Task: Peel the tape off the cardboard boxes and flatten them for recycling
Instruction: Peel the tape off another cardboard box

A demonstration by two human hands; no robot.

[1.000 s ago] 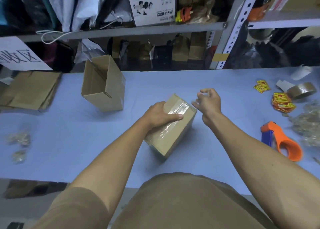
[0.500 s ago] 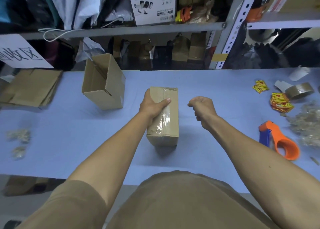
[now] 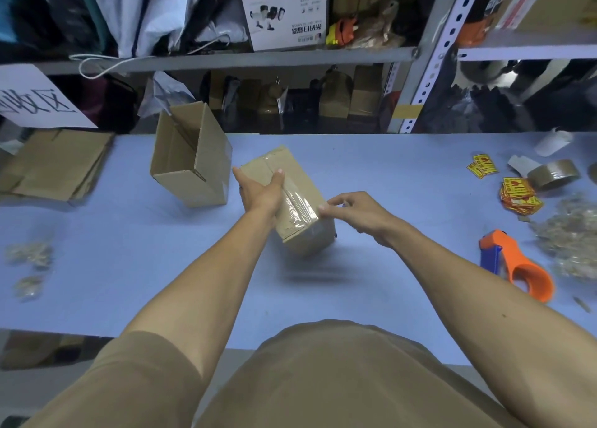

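While my left hand grips the taped box from its left side, thumb laid across the top and fingers wrapped round the far edge, my right hand sits at the box's near right corner. The right fingertips are pinched at the edge of the clear tape that runs along the top face; whether any tape has lifted I cannot tell. The two hands are apart, one on each side of the box. The box is tilted, lifted above the blue table near its middle, with its shadow lying below it.

To the left, an open box stands on the table, just beside the held one and not touching it. Further left, a stack of flattened cardboard lies at the table's edge. On the right, an orange tape dispenser lies near my right forearm. Beyond it sit a roll of brown tape, a pile of yellow and red stickers, and a heap of crumpled clear tape.
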